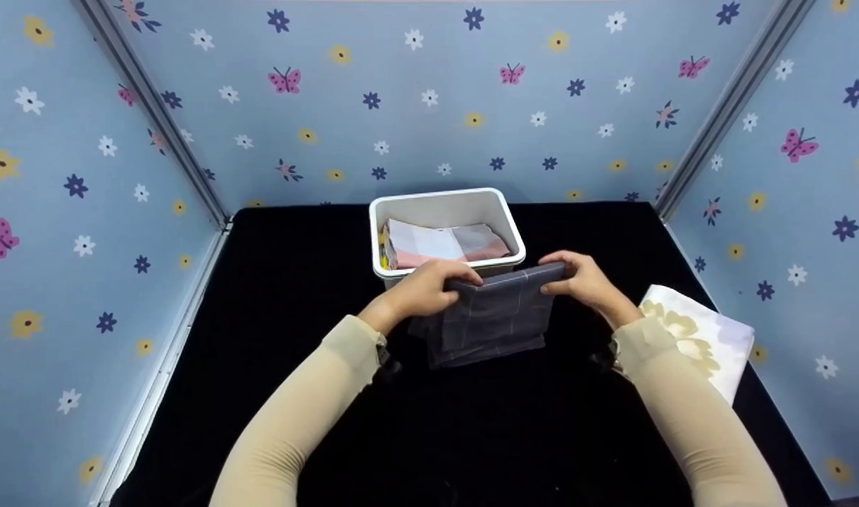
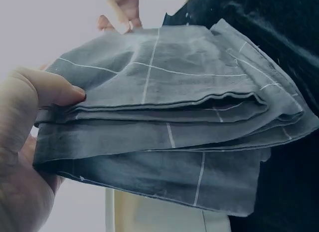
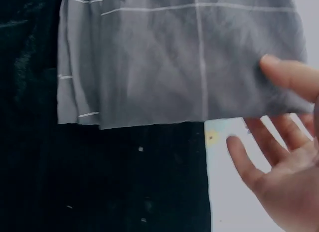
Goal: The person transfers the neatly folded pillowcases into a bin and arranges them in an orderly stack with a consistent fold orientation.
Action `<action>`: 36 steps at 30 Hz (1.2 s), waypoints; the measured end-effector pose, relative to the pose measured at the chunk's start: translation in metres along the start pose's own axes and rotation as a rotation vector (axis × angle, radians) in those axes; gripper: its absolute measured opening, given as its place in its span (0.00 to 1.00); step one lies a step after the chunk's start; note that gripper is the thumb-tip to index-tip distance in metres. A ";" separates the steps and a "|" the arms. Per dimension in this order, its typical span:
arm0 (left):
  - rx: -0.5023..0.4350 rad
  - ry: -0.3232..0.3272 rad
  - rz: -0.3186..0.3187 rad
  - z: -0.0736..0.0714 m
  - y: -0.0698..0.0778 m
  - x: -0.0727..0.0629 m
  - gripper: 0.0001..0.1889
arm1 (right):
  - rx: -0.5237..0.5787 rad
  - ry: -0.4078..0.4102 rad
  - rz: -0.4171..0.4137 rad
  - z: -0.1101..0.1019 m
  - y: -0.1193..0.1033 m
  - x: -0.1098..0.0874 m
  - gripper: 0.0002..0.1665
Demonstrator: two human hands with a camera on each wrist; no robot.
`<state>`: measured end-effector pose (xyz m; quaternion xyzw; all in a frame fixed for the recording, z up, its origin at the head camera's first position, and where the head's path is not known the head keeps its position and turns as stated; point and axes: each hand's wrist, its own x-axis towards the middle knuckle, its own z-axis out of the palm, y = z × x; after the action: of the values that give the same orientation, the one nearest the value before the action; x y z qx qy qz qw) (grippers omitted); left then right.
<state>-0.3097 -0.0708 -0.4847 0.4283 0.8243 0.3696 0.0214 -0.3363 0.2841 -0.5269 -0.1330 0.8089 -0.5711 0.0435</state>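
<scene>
A folded dark grey cloth (image 1: 500, 317) with thin white check lines hangs in front of the white bin, gripped at its upper edge by both hands. My left hand (image 1: 429, 285) pinches its left corner, thumb on the near face; in the left wrist view the thumb (image 2: 70, 92) presses on the stacked layers. At the opposite corner, my right hand (image 1: 581, 282) holds the cloth between thumb and fingers. The right wrist view shows that thumb (image 3: 289, 77) on the face, with the other fingers behind and below the edge.
The white bin (image 1: 443, 199) stands near the back wall, with folded pink, grey and white cloth (image 1: 436, 243) inside. A white cloth with a yellowish flower print (image 1: 725, 338) lies at the right beside my forearm. Flowered blue panels (image 1: 429, 70) enclose the black table surface (image 1: 296, 267).
</scene>
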 end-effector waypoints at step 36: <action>-0.410 0.338 -0.419 0.032 -0.061 -0.065 0.25 | 0.255 -0.123 0.097 0.036 0.032 -0.017 0.14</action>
<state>-0.2992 -0.1210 -0.5647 0.1690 0.7948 0.5810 0.0453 -0.3174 0.2658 -0.5706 -0.1217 0.7312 -0.6571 0.1370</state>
